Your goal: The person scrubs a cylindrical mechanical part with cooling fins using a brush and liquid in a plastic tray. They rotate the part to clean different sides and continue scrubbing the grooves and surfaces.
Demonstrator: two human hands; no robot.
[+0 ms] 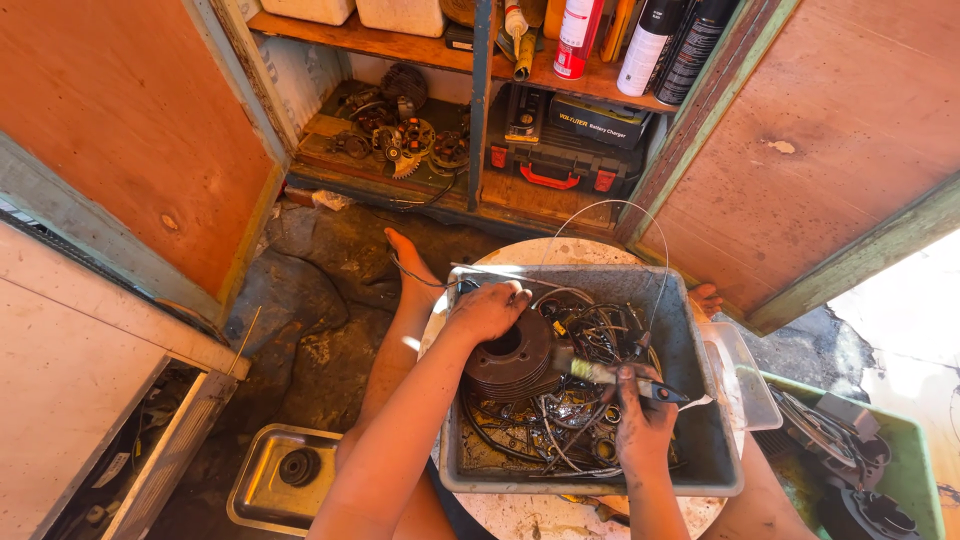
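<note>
Here, dark finned engine cylinder (510,358), greasy, left hand (487,310) gripping its top, right hand (640,415) clutching brush (610,377)

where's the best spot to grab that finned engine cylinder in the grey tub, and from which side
Probably by its top rim, from above. The finned cylinder sits bore-up in the grey tub, ringed by tangled wires, so its sides are hard to reach. The left hand already grips it this way, fingers hooked over the far edge, while the right hand works a brush against its fins.

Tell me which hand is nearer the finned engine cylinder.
Left. The left hand grips the finned engine cylinder's top rim; the right hand is beside it, holding a brush whose bristles touch it.
</note>
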